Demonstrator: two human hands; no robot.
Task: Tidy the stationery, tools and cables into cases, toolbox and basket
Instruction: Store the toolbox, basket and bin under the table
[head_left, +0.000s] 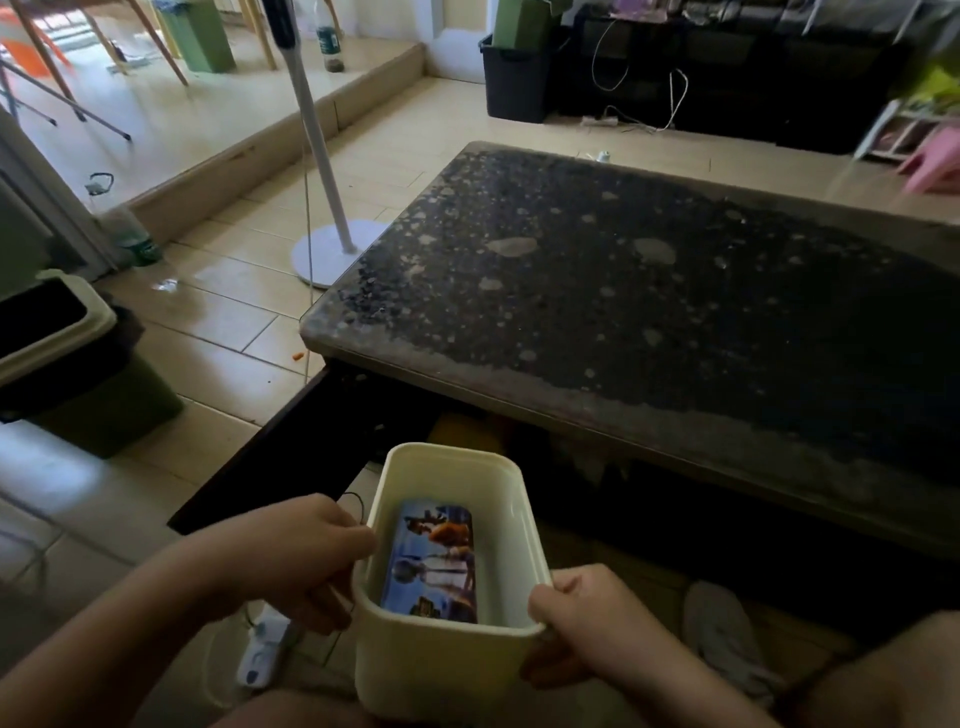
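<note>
Lower centre, L hand (306, 564) & R hand (584, 623) gripped basket (436, 670) sides, case (434, 561) inside; carry step, next prob needs level set-down.

Single head view, wide-angle, facing forward and down; cream tub (436, 670) close below, dark table (675, 322) beyond

Glossy beige floor tiles (218, 322) catch daylight from the upper left, where a raised step (234, 156) crosses the room. A dark speckled tabletop (649, 312) fills the right. A white stand base (332, 254) sits beside it, a green bin (104, 405) at left, black cabinets (753, 67) along the far wall.
</note>
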